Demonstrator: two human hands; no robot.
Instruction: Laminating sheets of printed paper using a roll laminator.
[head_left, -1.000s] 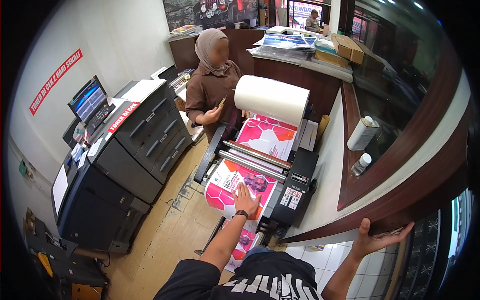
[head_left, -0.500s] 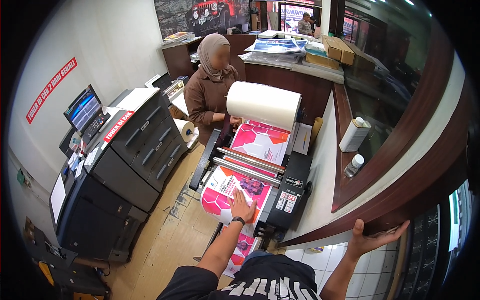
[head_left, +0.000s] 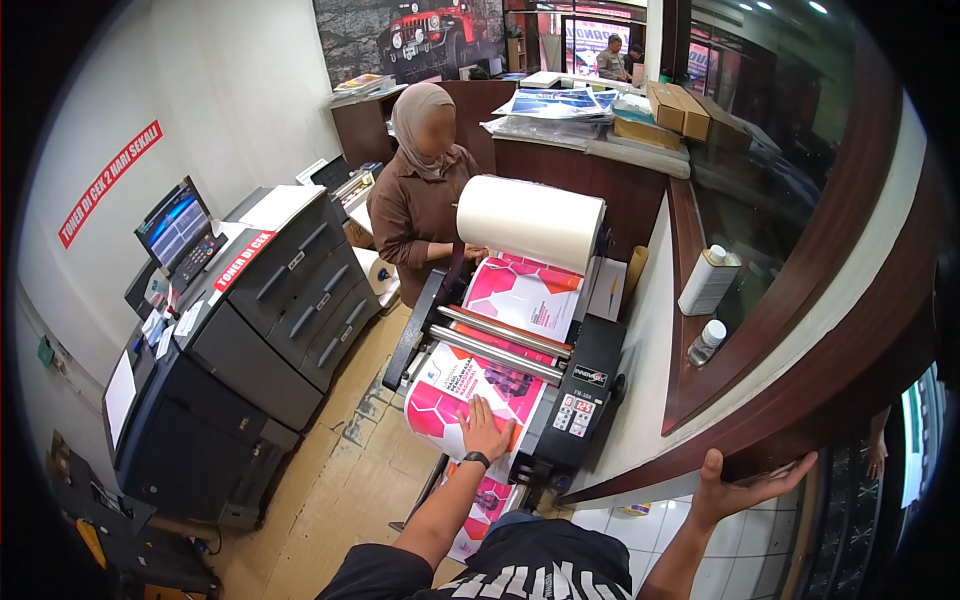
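My left hand [head_left: 484,430] lies flat, fingers spread, on a pink and white printed sheet [head_left: 455,385] coming out of the near side of a black roll laminating machine [head_left: 575,395]. My right hand [head_left: 745,487] is pressed palm up against the underside of the brown wooden counter edge [head_left: 800,420] and holds nothing. A thick white film roll [head_left: 528,223] sits on top of the machine. Another pink sheet [head_left: 525,295] enters at the far side, where a person in a brown top [head_left: 415,205] stands with hands at the machine.
A large dark grey copier [head_left: 240,330] with a small screen [head_left: 172,225] stands at the left. Two white bottles [head_left: 708,283] stand on the counter ledge at the right. Stacked prints and cardboard boxes [head_left: 675,108] lie on the far counter. The floor strip between copier and machine is narrow.
My view has shifted slightly. My left hand stays on the pink sheet and my right hand stays under the counter edge. The person opposite remains at the machine's far side.
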